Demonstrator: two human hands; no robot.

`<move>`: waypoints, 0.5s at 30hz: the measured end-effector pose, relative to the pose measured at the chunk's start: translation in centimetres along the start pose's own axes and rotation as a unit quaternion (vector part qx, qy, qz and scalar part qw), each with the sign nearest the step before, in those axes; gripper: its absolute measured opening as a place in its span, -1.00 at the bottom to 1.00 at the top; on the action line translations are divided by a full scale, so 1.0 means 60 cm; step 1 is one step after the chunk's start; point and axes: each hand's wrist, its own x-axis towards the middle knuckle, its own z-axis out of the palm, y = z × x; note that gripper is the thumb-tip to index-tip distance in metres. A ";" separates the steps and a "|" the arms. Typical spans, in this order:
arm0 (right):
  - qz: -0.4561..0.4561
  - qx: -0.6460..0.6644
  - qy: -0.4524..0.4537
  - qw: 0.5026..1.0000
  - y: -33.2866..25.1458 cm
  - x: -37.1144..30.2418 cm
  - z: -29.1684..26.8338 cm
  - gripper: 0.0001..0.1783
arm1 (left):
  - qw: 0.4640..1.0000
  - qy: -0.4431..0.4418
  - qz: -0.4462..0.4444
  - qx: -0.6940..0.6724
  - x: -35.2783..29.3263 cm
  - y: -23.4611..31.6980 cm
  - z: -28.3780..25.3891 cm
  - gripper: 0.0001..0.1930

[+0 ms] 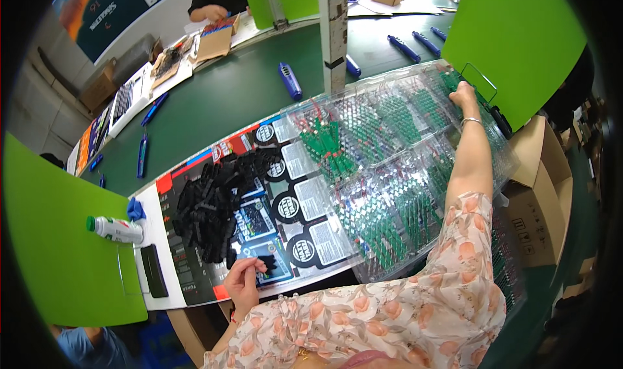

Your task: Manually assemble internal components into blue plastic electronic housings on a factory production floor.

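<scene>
My left hand (243, 282) is over the printed sheet (302, 236), fingers bent together around a small black piece (268, 262). Just beyond it lies a loose heap of small black parts (209, 207). My right arm stretches across the clear plastic trays (383, 158) to their far right corner. There my right hand (463, 95) is closed beside green circuit boards (449, 78); its fingertips are hidden, so what it grips cannot be told. The tray compartments hold many green boards, and one loose bunch of green boards (328, 147) with red wires lies on top at the left.
Blue pen-shaped tools (290, 82) lie on the dark green table (240, 77). Green panels (65, 239) stand at both sides, and a metal post (335, 35) rises behind the trays. A white bottle (115, 229) and a black phone-like slab (154, 270) are at left; a cardboard box (535, 200) is at right. Another person's hand (209, 13) works across the table.
</scene>
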 end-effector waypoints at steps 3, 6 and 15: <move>-0.006 0.021 0.081 0.996 0.026 0.000 -0.022 -0.61 | 1.000 -0.010 -0.013 -0.019 0.006 0.002 0.004 -0.80; -0.051 0.097 0.101 0.989 0.007 -0.032 -0.066 -0.62 | 0.999 -0.018 -0.023 -0.023 0.004 0.005 0.003 -0.80; -0.226 0.339 -0.170 0.897 -0.255 -0.382 -0.079 -0.68 | 0.976 -0.144 -0.163 -0.020 0.064 0.060 -0.032 -0.82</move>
